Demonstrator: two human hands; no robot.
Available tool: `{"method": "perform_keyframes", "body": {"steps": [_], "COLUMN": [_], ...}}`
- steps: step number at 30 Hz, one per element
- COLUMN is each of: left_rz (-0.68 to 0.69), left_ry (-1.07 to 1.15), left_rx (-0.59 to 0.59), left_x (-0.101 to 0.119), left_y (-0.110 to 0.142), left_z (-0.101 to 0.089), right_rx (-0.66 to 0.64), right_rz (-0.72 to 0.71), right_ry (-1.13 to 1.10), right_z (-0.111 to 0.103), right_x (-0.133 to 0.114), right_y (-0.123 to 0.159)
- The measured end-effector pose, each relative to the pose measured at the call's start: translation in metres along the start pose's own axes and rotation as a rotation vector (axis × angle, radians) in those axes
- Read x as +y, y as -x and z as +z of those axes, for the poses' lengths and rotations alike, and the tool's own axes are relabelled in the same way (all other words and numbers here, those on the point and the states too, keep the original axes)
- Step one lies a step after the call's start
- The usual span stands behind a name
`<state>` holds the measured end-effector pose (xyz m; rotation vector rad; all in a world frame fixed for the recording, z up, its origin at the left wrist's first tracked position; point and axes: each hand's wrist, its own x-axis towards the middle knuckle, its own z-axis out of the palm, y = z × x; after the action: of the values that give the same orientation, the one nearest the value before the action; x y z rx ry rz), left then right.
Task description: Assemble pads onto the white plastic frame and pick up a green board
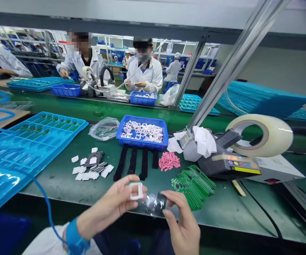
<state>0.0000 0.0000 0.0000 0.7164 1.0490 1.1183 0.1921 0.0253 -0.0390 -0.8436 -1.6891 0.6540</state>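
Gripping a small, white, rectangular plastic frame (140,190) between thumb and fingers, the left hand (117,198) is at the front edge of the green tabletop (62,186). Crinkled clear film (151,203) shows to its right, beside a small, dark, flat piece (161,201), which the right hand (182,223), apart from the left, pinches in its fingertips.

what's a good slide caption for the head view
Left hand holds a white frame, right hand a small dark piece, near green circuit boards on a workbench.

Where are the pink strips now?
Head view, just right of centre: the pink strips lie piled between the black straps and the green circuit boards.
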Motion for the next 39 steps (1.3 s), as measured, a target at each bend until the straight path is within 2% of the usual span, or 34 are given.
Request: {"method": "perform_keyframes", "body": {"steps": [1, 3, 6, 12, 15, 25, 28, 31, 34, 36, 39], "left_rz": [-0.082, -0.172, -0.181, -0.201, -0.220, -0.235, -0.257, -0.212, -0.114, -0.051, -0.003], "left_ry": [0.193, 0.456, 0.516, 0.550, 0.589, 0.721, 0.774, 0.765, 0.742, 0.752, 0.798], "left_rx": [-0.034, -0.097, -0.149, -0.192, -0.194, -0.161, -0.150, -0.073, 0.089, 0.206, 0.411], "left_x": [-0.010, -0.025, -0.036, -0.044, -0.046, -0.053, -0.052, -0.052, -0.055, -0.058, -0.065], "left_y": [0.012, 0.030, 0.043, 0.054, 0.057, 0.068, 0.073, 0.079, 0.085, 0.089, 0.098], "left_z": [0.007, 0.019, 0.030, 0.035, 0.038, 0.038, 0.038, 0.036, 0.029, 0.018, -0.008], "right_rx": [-0.038, -0.105, -0.164, -0.303, -0.383, -0.457, -0.466, -0.477, -0.465, -0.494, -0.637], "right_rz": [-0.141, -0.323, -0.415, -0.422, -0.378, -0.233, -0.247, -0.317, -0.312, -0.286, -0.206], "right_ry": [0.076, 0.209, 0.314, 0.340, 0.339, 0.323, 0.324, 0.341, 0.312, 0.245, 0.194], "right_z": [-0.006, -0.014, -0.018, -0.024, -0.028, -0.027, -0.026, -0.019, 0.000, 0.020, 0.061], "right_x": [-0.013, -0.037, -0.059, -0.065, -0.068, -0.075, -0.076, -0.078, -0.079, -0.079, -0.071], "right_y": [-0.002, -0.007, -0.010, -0.004, -0.001, 0.009, 0.004, -0.002, -0.006, -0.008, -0.018]}}
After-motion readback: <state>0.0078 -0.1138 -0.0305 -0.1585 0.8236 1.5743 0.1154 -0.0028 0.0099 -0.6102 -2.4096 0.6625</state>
